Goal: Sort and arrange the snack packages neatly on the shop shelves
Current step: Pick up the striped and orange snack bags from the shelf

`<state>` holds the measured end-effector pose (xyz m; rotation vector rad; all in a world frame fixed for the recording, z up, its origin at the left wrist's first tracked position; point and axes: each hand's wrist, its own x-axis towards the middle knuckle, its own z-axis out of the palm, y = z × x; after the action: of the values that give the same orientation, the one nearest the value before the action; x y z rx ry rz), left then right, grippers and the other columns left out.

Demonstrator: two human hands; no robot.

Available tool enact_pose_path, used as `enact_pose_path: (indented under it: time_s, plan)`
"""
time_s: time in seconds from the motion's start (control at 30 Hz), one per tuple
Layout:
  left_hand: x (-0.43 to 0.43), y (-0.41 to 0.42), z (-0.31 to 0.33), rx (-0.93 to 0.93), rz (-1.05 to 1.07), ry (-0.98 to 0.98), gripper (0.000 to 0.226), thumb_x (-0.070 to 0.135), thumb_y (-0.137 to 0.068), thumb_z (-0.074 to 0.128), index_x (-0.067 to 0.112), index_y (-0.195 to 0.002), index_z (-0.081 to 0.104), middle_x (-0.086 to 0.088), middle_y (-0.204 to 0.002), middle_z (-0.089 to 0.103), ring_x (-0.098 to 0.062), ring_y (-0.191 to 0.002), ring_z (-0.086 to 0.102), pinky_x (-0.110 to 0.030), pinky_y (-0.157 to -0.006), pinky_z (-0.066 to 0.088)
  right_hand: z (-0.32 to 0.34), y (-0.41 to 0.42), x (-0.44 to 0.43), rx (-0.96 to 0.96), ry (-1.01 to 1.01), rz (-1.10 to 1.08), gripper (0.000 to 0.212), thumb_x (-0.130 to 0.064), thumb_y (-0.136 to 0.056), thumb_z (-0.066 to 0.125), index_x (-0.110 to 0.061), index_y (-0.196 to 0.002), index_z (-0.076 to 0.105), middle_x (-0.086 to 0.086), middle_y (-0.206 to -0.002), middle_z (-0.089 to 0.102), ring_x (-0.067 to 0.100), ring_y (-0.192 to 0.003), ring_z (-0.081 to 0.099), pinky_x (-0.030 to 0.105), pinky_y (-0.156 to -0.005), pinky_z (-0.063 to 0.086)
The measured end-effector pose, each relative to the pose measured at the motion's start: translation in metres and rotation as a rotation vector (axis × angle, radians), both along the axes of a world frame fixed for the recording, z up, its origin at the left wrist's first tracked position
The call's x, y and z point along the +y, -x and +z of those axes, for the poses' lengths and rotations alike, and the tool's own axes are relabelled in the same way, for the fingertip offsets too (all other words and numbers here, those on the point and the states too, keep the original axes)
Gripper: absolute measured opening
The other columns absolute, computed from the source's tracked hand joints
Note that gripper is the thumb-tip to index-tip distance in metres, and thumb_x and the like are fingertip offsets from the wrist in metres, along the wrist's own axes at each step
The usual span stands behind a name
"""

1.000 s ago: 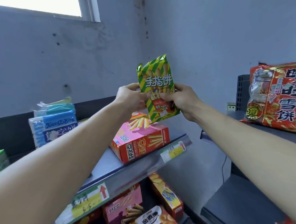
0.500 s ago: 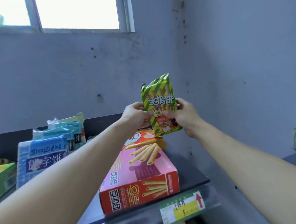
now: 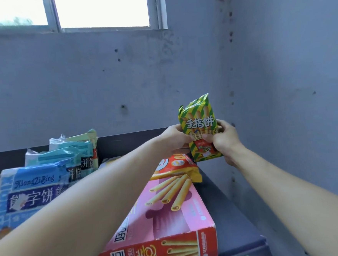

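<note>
**Green-and-yellow striped snack bag** [image 3: 200, 127], held upright in the air at the far right end of the top shelf [image 3: 232, 213], just above an orange bag [image 3: 177, 167] and near the wall corner.

Your left hand [image 3: 174, 138] grips the bag's left edge and your right hand [image 3: 226, 140] its right edge. Both thumbs pinch the printed front at mid-height and the fingers wrap round the sides.

Judge the bag light, soft and puffed with air. Its glossy film will likely crinkle and slip under a loose grip, and the stick biscuits pictured on it would probably snap if you squeeze the belly. Take hold at the side seams or the crimped top and bottom ends — the film is stiffer there — and keep the pressure gentle.

Below it, the orange bag lies flat against the far end of a pink egg-roll box [image 3: 166, 212], whose red end faces the shelf's front edge. A dark strip of shelf shows between the box and the wall — a plausible spot for the bag.

To the left, blue biscuit packs [image 3: 33, 195] stand in a row running back toward the wall.
</note>
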<state>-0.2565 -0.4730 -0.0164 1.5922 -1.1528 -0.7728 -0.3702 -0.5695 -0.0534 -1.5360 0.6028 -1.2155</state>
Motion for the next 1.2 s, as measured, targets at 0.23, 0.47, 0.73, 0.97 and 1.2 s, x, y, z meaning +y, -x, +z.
enact_pose_path:
  time_s: [0.23, 0.47, 0.73, 0.97, 1.2]
  plan:
    - [0.001, -0.024, -0.008, -0.126, 0.095, -0.1, 0.032, 0.011, -0.09, 0.06, 0.016, -0.121, 0.058, -0.005, -0.116, 0.066, -0.023, -0.101, 0.067, -0.04, -0.091, 0.054, -0.019, -0.022, -0.012, 0.063, -0.126, 0.139, 0.039, -0.003, -0.08, 0.071, -0.013, -0.115, 0.058, 0.008, -0.108, 0.068, 0.027, -0.094, 0.066, 0.044, -0.079, 0.057]
    - [0.017, -0.047, -0.009, -0.331, 0.196, -0.221, 0.041, 0.021, -0.09, 0.06, 0.02, -0.13, 0.054, -0.004, -0.124, 0.061, -0.022, -0.105, 0.062, -0.033, -0.086, 0.053, -0.012, -0.035, -0.012, 0.076, -0.08, 0.166, 0.045, 0.0, -0.079, 0.071, -0.014, -0.118, 0.055, 0.004, -0.097, 0.065, 0.023, -0.085, 0.066, 0.036, -0.066, 0.056]
    - [0.013, -0.045, -0.015, -0.617, 0.129, -0.403, 0.05, 0.03, -0.095, 0.05, 0.02, -0.143, 0.039, -0.004, -0.138, 0.05, -0.025, -0.121, 0.053, -0.035, -0.1, 0.046, -0.009, -0.034, -0.012, 0.06, -0.084, 0.138, 0.048, 0.0, -0.08, 0.071, -0.011, -0.122, 0.053, 0.007, -0.105, 0.065, 0.027, -0.093, 0.065, 0.04, -0.072, 0.056]
    - [0.007, -0.042, -0.014, -0.718, 0.111, -0.474, 0.04, 0.034, -0.096, 0.049, 0.018, -0.132, 0.053, -0.004, -0.124, 0.06, -0.022, -0.109, 0.061, -0.032, -0.089, 0.051, -0.01, -0.032, -0.011, 0.046, -0.056, 0.111, 0.047, 0.001, -0.081, 0.069, -0.011, -0.123, 0.052, 0.007, -0.108, 0.064, 0.027, -0.095, 0.064, 0.035, -0.067, 0.055]
    - [0.007, -0.051, -0.015, -0.622, 0.145, -0.405, 0.029, 0.017, -0.092, 0.054, 0.018, -0.12, 0.063, -0.004, -0.117, 0.064, -0.022, -0.103, 0.064, -0.03, -0.081, 0.054, -0.005, -0.039, -0.011, -0.005, 0.023, 0.089, 0.047, -0.002, -0.083, 0.068, -0.018, -0.123, 0.05, 0.003, -0.11, 0.06, 0.025, -0.099, 0.062, 0.036, -0.066, 0.056]
